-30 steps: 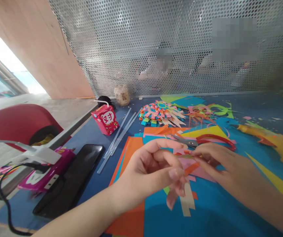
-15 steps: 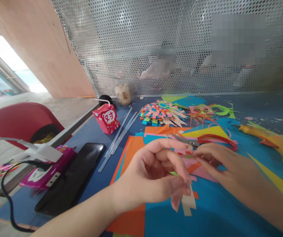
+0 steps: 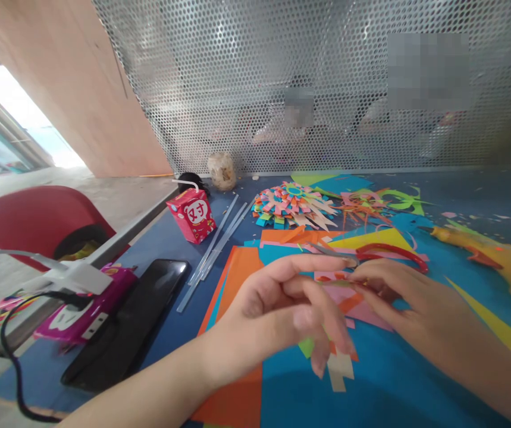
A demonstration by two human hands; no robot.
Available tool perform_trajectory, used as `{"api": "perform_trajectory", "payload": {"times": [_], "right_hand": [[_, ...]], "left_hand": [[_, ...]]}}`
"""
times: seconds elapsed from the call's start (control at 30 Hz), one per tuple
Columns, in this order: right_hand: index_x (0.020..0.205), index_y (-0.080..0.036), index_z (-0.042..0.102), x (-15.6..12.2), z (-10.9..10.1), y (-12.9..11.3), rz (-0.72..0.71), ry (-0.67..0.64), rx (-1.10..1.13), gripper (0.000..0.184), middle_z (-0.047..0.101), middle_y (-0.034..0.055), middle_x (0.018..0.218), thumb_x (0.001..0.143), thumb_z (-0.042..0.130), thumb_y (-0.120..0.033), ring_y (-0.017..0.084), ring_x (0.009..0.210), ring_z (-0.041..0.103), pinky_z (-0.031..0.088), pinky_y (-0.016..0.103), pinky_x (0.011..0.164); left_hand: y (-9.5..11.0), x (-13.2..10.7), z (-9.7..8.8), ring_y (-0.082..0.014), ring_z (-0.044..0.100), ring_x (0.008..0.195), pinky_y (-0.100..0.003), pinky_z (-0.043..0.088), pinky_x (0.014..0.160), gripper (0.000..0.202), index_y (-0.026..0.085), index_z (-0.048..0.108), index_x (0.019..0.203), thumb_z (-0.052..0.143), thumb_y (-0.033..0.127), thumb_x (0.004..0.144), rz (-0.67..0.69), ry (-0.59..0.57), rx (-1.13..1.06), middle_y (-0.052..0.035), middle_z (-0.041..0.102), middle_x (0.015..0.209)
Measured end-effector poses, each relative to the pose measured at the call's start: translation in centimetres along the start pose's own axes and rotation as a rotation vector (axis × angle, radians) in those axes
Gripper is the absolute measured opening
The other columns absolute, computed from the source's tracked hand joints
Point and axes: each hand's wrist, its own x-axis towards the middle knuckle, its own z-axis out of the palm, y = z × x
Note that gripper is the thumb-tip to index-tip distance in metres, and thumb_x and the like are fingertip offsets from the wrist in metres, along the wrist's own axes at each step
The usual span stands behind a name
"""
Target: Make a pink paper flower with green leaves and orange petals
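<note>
Grip parted, the left hand (image 3: pixel 282 321) hovers by pale paper strips (image 3: pixel 341 377), in from the desk's (image 3: pixel 157 238) left edge; farther from it, the right hand (image 3: pixel 402 291) pinches a paper piece (image 3: pixel 338 283), which may crease if the left brushes it.

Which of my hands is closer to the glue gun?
Right. Your right hand is left of the glue gun and nearer to you, not touching it. Your left hand is farther off, on the other side of your right hand.
</note>
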Motion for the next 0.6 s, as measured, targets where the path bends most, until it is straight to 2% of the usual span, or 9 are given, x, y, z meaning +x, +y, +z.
{"api": "perform_trajectory", "payload": {"times": [0.13, 0.23, 0.3, 0.4, 0.47, 0.5, 0.53, 0.57, 0.6], "right_hand": [[0.082, -0.026, 0.058, 0.1, 0.0, -0.2, 0.178, -0.036, 0.123, 0.008, 0.067, -0.0003, 0.079, 0.080, 0.051, -0.030, 0.016, 0.068, 0.064, 0.052, 0.025, 0.057], [0.082, -0.025, 0.055, 0.2, 0.0, -0.4, 0.405, -0.126, 0.335, 0.010, 0.062, -0.0023, 0.064, 0.079, 0.054, -0.035, 0.012, 0.048, 0.058, 0.047, 0.023, 0.043], [0.081, -0.024, 0.052, 0.4, 0.0, -0.6, 0.543, -0.157, 0.500, 0.014, 0.055, -0.0064, 0.050, 0.078, 0.057, -0.038, 0.010, 0.037, 0.050, 0.043, 0.021, 0.038], [0.079, -0.023, 0.050, 0.8, 0.0, -0.6, 0.663, -0.159, 0.688, 0.020, 0.049, -0.0088, 0.041, 0.076, 0.060, -0.040, 0.008, 0.032, 0.046, 0.039, 0.019, 0.035], [0.079, -0.023, 0.049, 0.9, 0.0, -0.4, 0.694, -0.167, 0.802, 0.023, 0.049, -0.0090, 0.039, 0.074, 0.062, -0.041, 0.008, 0.030, 0.045, 0.036, 0.018, 0.032], [0.080, -0.022, 0.049, 1.0, 0.0, -0.3, 0.709, -0.172, 0.864, 0.024, 0.049, -0.0089, 0.040, 0.073, 0.064, -0.040, 0.008, 0.030, 0.044, 0.036, 0.018, 0.031], [0.080, -0.022, 0.050, 1.0, 0.0, -0.2, 0.723, -0.170, 0.925, 0.025, 0.050, -0.0085, 0.042, 0.071, 0.066, -0.040, 0.008, 0.031, 0.045, 0.036, 0.018, 0.030], [0.080, -0.022, 0.050, 1.1, 0.0, -0.1, 0.737, -0.162, 0.983, 0.027, 0.052, -0.0082, 0.046, 0.069, 0.068, -0.039, 0.007, 0.033, 0.046, 0.037, 0.017, 0.030], [0.080, -0.022, 0.051, 1.1, 0.0, -0.1, 0.752, -0.149, 1.036, 0.028, 0.053, -0.0078, 0.051, 0.067, 0.070, -0.038, 0.007, 0.034, 0.047, 0.037, 0.017, 0.030]], "left_hand": [[-0.1, 0.0, 0.0, -0.0129, 0.058, 0.079, -0.022, 0.048, 0.062, 0.051, 0.025, 0.055, 0.117, 0.054, -0.001, 0.073, 0.056, 0.113, 0.109, -0.0009, 0.061, 0.082], [0.2, 0.0, -0.1, -0.0100, 0.053, 0.068, -0.020, 0.042, 0.068, 0.040, 0.021, 0.068, 0.090, 0.047, -0.005, 0.068, 0.122, 0.200, 0.162, 0.0028, 0.054, 0.051], [0.6, 0.0, -0.1, -0.0098, 0.046, 0.055, -0.021, 0.039, 0.066, 0.027, 0.017, 0.068, 0.073, 0.049, 0.001, 0.065, 0.086, 0.216, 0.169, 0.0035, 0.042, 0.035], [1.1, 0.2, 0.2, -0.0136, 0.046, 0.054, -0.028, 0.039, 0.068, 0.021, 0.012, 0.067, 0.073, 0.050, 0.024, 0.070, -0.030, 0.216, 0.171, 0.0001, 0.045, 0.035], [1.1, 0.5, 0.2, -0.0144, 0.047, 0.052, -0.029, 0.039, 0.066, 0.032, 0.012, 0.066, 0.068, 0.043, 0.032, 0.079, -0.059, 0.327, 0.222, 0.0006, 0.040, 0.032], [1.0, 0.6, 0.1, -0.0138, 0.047, 0.053, -0.028, 0.038, 0.064, 0.029, 0.014, 0.065, 0.071, 0.043, 0.029, 0.081, -0.047, 0.423, 0.256, 0.0015, 0.041, 0.033], [0.9, 0.8, 0.0, -0.0131, 0.049, 0.054, -0.026, 0.037, 0.061, 0.020, 0.015, 0.065, 0.079, 0.046, 0.022, 0.079, -0.026, 0.522, 0.283, 0.0021, 0.047, 0.038], [0.8, 0.9, -0.2, -0.0126, 0.051, 0.058, -0.025, 0.037, 0.059, 0.023, 0.018, 0.062, 0.092, 0.050, 0.014, 0.073, 0.003, 0.617, 0.302, 0.0024, 0.055, 0.048], [0.7, 1.0, -0.5, -0.0124, 0.053, 0.063, -0.024, 0.036, 0.058, 0.042, 0.021, 0.057, 0.103, 0.051, 0.006, 0.064, 0.029, 0.689, 0.310, 0.0024, 0.062, 0.061]]}}
